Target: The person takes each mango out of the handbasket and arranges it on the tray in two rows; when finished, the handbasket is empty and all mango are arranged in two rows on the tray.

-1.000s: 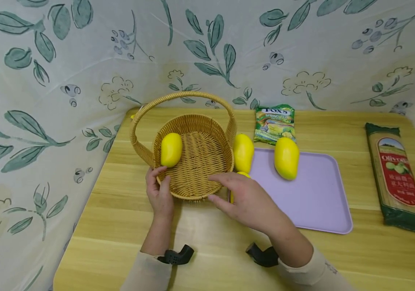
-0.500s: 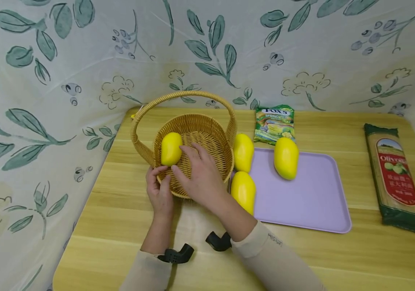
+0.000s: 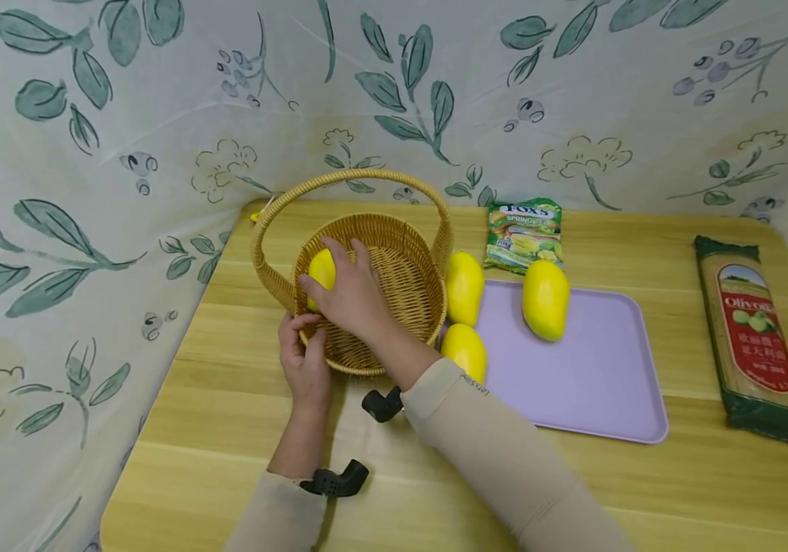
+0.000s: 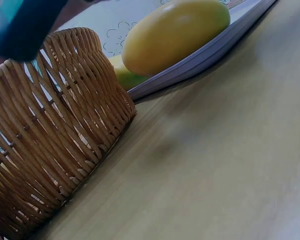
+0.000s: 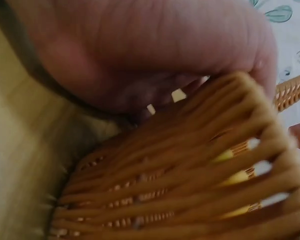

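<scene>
A round wicker basket [image 3: 405, 295] with a tall arched handle stands on the table. My left hand [image 3: 305, 362] holds its near-left rim, thumb and fingers around the edge. Inside, at the left wall, lies a yellow mango [image 3: 321, 267]. Reaching over the near rim, my right hand [image 3: 354, 300] holds that mango from above, thumb on the near-left side and fingers over the far right side, hiding much of it. The woven wall of the basket [image 4: 65, 120] fills the left part of the left wrist view.
To the right lies a lilac tray [image 3: 594, 376] with a mango [image 3: 546, 300] on it. Two more mangoes [image 3: 464, 289] sit at its left edge, close to the basket. A green candy bag [image 3: 523, 236] lies behind, and a spaghetti pack [image 3: 754, 337] at far right.
My right hand has moved left from the basket's near-right rim into the basket and onto the mango there. The left hand has stayed at the rim.
</scene>
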`<control>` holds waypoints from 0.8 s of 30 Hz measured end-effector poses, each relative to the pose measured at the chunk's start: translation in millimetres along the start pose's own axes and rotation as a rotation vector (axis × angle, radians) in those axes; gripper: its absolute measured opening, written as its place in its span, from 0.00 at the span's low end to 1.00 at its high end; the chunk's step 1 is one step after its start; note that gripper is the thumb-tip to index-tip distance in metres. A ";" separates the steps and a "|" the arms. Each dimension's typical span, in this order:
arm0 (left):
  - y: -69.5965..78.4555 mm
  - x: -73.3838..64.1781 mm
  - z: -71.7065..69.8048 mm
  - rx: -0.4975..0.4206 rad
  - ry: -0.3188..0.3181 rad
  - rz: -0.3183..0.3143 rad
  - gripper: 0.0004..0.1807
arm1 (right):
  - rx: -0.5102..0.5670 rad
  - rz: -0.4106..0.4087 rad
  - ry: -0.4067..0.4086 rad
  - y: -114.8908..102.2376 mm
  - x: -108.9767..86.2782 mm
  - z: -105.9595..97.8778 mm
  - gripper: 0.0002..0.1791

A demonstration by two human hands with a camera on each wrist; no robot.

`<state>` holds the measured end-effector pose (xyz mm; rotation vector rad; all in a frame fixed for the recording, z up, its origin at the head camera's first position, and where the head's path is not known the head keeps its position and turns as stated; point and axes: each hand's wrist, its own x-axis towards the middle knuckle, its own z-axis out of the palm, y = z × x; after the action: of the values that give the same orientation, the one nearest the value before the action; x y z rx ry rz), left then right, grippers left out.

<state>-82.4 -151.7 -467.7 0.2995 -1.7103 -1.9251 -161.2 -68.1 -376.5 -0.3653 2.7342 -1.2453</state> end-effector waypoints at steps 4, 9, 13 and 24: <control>0.6 0.0 0.8 -0.008 0.003 0.001 0.11 | -0.016 0.023 -0.007 5.1 11.5 6.5 0.43; 1.0 -0.5 1.4 -0.018 0.012 -0.012 0.11 | -0.048 0.043 -0.029 11.5 17.9 15.3 0.45; 1.1 -0.4 2.0 -0.031 0.011 -0.010 0.11 | -0.046 0.068 -0.056 15.0 19.6 19.7 0.46; 1.3 -0.5 1.6 -0.012 -0.004 -0.007 0.11 | -0.061 0.078 -0.059 22.2 26.0 26.4 0.43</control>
<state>-82.4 -150.2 -466.2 0.2980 -1.7014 -1.9413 -184.7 -80.1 -410.7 -0.2929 2.7131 -1.1159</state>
